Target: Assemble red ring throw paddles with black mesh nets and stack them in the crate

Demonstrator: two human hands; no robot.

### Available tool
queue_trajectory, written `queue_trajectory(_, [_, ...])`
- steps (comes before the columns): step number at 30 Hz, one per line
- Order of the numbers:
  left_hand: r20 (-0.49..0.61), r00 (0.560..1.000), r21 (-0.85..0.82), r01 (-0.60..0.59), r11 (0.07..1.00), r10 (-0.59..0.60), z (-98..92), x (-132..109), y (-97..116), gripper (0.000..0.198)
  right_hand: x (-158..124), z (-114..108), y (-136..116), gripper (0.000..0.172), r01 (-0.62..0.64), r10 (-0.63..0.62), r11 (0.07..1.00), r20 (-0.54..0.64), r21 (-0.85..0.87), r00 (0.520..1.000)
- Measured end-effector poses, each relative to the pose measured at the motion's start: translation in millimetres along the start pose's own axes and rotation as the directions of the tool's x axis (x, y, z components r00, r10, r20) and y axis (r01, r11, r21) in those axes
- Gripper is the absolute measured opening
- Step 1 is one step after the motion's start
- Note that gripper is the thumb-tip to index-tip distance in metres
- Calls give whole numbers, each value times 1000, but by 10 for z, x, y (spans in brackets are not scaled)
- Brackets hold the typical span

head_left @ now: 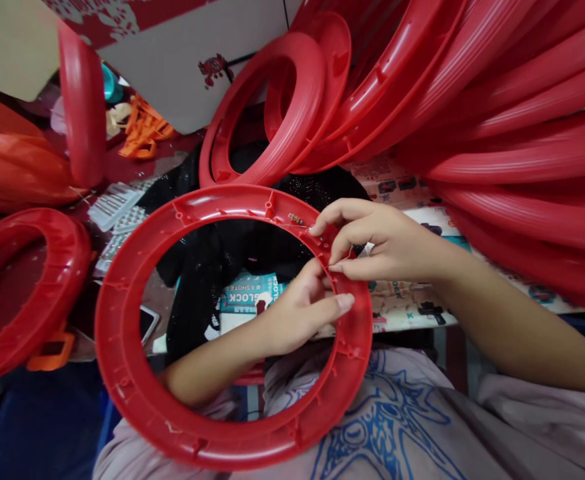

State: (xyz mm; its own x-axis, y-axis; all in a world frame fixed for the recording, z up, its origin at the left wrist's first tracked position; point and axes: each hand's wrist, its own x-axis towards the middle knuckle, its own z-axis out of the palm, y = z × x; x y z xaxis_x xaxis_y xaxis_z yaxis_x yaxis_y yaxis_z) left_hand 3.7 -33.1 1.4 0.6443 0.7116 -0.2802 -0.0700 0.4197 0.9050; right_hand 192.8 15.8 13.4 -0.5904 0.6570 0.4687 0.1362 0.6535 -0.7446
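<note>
A red plastic ring [133, 293], its hollow ribbed side facing me, is tilted up over my lap. My left hand [297, 313] reaches through the ring's opening and grips its right side, thumb lying over the rim. At the upper right of the ring, my right hand [377, 240] has its fingertips pinched close to the inner channel. What lies between those fingertips is too small to make out. Just left of them, a small brassy coil-like piece [295, 219] sits in the channel, with a thin wire-like line running from it towards my right fingers.
More red rings [292, 100] lean at the back, and a large stack [517, 147] fills the right. Another red ring [67, 267] lies at left by an orange plastic piece [52, 351]. Black cloth [192, 313], clear trays of small parts [115, 203] and a phone [148, 323] lie behind.
</note>
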Motion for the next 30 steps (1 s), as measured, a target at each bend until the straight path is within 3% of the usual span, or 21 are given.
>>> queue_trajectory(4, [-102,990,70,-90,994,96,-19,39,-93,37,4,28,23,8,-23,23,999,18,34,1000])
queue_trajectory(9, [-90,980,426,-122,896,176,-59,26,-123,43,4,25,40,8,-35,31,998,67,52,997])
queue_trajectory(14, [33,996,520,-87,850,82,-81,-2,-41,54,9,8,3,4,7,-6,1000,48,-21,999])
queue_trajectory(17, [53,999,564,-40,825,13,-85,-16,-8,57,10,9,-15,9,13,-9,998,70,-56,998])
queue_trajectory(23, [77,994,537,20,843,-72,-66,-35,40,57,3,19,-4,11,39,-37,990,18,-138,999])
queue_trajectory(30, [107,987,305,80,949,-117,-37,-42,43,54,8,-21,6,9,0,2,997,28,-71,1000])
